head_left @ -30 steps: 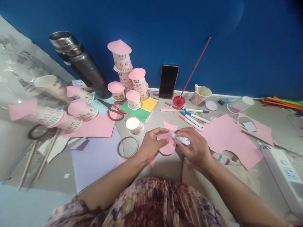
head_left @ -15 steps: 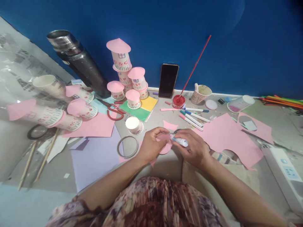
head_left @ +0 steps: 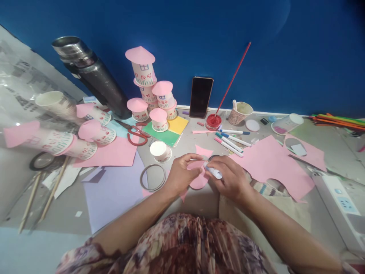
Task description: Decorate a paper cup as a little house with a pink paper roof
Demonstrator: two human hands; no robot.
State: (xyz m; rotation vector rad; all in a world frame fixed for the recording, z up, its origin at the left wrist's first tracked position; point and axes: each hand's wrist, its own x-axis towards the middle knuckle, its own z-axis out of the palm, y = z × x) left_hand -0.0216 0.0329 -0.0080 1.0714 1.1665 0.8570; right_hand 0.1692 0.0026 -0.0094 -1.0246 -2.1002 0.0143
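My left hand [head_left: 181, 176] pinches the edge of a pink paper circle [head_left: 199, 183] between thumb and fingers. In my right hand [head_left: 233, 179] is a small white-and-blue glue tube [head_left: 214, 172], its tip pointed at the circle's upper right edge. Whether the tip touches the paper is hidden by my fingers. A dark round object [head_left: 213, 156], mostly covered, lies just behind my right fingers. A pink paper scrap [head_left: 203, 151] rests beyond both hands. Left of my left hand are a tape ring [head_left: 141, 179] and a decorated white paper cup [head_left: 159, 152].
Decorated cup towers with pink cone roofs [head_left: 140, 56] stand at the back, beside a black flask [head_left: 97, 76]. Red scissors [head_left: 137, 137] lie near them. A phone [head_left: 201, 97], red paint pot [head_left: 213, 122], markers [head_left: 231, 144] and cut pink paper [head_left: 268, 163] are farther right.
The glue tube in my right hand has tilted and shifted slightly left and down along the paper circle. My left hand keeps its pinch on the circle. The view has shifted slightly.
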